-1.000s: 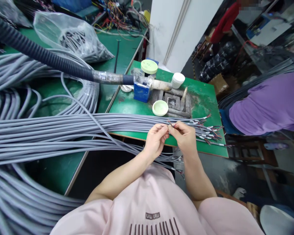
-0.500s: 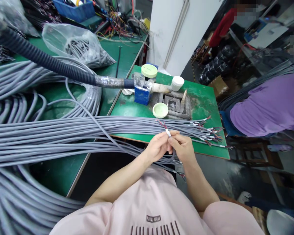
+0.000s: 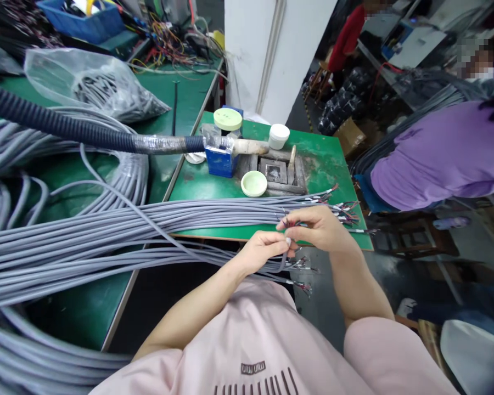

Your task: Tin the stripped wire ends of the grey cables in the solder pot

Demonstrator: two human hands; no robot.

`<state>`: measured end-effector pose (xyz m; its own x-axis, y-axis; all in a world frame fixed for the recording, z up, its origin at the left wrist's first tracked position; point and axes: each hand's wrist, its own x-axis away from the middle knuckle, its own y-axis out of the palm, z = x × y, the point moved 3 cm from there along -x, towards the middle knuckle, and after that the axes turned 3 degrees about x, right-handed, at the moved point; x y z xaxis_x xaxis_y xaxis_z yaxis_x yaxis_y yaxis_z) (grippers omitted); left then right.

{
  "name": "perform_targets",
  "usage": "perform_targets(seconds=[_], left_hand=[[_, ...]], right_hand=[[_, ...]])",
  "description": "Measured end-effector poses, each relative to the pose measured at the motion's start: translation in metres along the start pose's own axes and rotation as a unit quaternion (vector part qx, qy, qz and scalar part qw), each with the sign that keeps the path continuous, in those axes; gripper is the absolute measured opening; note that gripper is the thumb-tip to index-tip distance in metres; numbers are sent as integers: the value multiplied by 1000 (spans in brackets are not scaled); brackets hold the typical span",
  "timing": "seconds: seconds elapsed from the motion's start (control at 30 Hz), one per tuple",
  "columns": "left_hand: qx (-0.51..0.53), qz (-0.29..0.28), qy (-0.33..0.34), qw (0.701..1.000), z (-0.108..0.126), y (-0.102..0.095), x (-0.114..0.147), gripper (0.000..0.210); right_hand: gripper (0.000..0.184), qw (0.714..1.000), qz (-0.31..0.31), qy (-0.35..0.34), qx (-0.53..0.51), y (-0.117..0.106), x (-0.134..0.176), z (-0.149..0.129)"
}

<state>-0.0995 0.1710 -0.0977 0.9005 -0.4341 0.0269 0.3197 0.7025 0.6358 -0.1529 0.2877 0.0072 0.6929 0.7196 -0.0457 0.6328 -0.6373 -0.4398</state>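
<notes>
My left hand [image 3: 263, 249] pinches a grey cable [image 3: 284, 262] close to its end, by a small white band [image 3: 288, 241]. From the right, my right hand [image 3: 323, 227] has thumb and fingers closed on the thin dark and reddish wires [image 3: 290, 223] that come out of that end. Both hands are close together above the front edge of the green table [image 3: 329, 159]. Behind them lies a bundle of grey cables [image 3: 214, 214] with white-banded, stripped ends at the right. More cable ends [image 3: 303, 286] hang below my hands.
A ribbed hose [image 3: 107, 137] runs to a blue box [image 3: 220, 160]. Near it are a pale green dish [image 3: 254, 184], a white tub [image 3: 279, 136] and a square metal frame [image 3: 298, 174] with a stick. A person in purple [image 3: 440, 159] is at the right.
My right hand has moved up over the cable's end and closed on its wires. My left hand stays at the banded part. The camera view has shifted to the right.
</notes>
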Motion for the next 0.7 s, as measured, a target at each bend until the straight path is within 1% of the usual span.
perform_targets(seconds=[0.03,0.07,0.13,0.17,0.2,0.23,0.27,0.3,0.33,0.37,0.4,0.43,0.47,0.53,0.57,0.67,0.7], left_hand=[[-8,-29,-16,999,0,0,1,40],[-16,-74,-36,996,-1,2,3,40],[-31,-182,-73,980,0,5,7,41],[-34,-214,-81,973,1,5,8,41],[-33,-218,-75,972,3,5,7,41],[-27,-193,-55,979,6,2,6,41],[-21,-148,-29,988,8,-1,4,41],[-17,-96,-2,995,11,-5,3,40],[-17,-45,23,999,13,-8,2,39],[-19,-2,41,999,15,-11,1,39],[-23,34,56,998,16,-13,0,38],[-29,64,66,995,17,-14,-1,37],[-36,88,74,993,17,-14,-1,37],[-57,117,92,987,17,-13,-3,37],[-71,125,105,984,16,-11,-4,38],[-126,151,158,968,15,-6,-4,36],[-143,160,174,961,15,-5,-3,34]], right_hand=[[21,999,-38,-9,-34,3,-2,-1],[23,994,-81,-22,-69,6,-4,-1],[24,978,-159,-46,-129,14,-7,-1],[23,973,-171,-50,-149,17,-8,0],[22,974,-155,-45,-159,17,-10,2],[22,981,-106,-34,-160,16,-12,6],[22,987,-28,-21,-155,12,-12,10],[22,987,66,-9,-146,7,-12,15],[22,979,157,1,-132,2,-9,19],[22,966,232,6,-113,-2,-5,23],[22,954,286,9,-90,-4,-1,25],[21,947,315,10,-61,-4,4,25],[21,946,324,9,-23,-2,7,24],[19,946,313,-8,79,7,12,17],[19,941,309,-22,138,13,13,13],[18,900,321,-60,289,28,12,0],[23,889,325,-66,316,31,11,-3]])
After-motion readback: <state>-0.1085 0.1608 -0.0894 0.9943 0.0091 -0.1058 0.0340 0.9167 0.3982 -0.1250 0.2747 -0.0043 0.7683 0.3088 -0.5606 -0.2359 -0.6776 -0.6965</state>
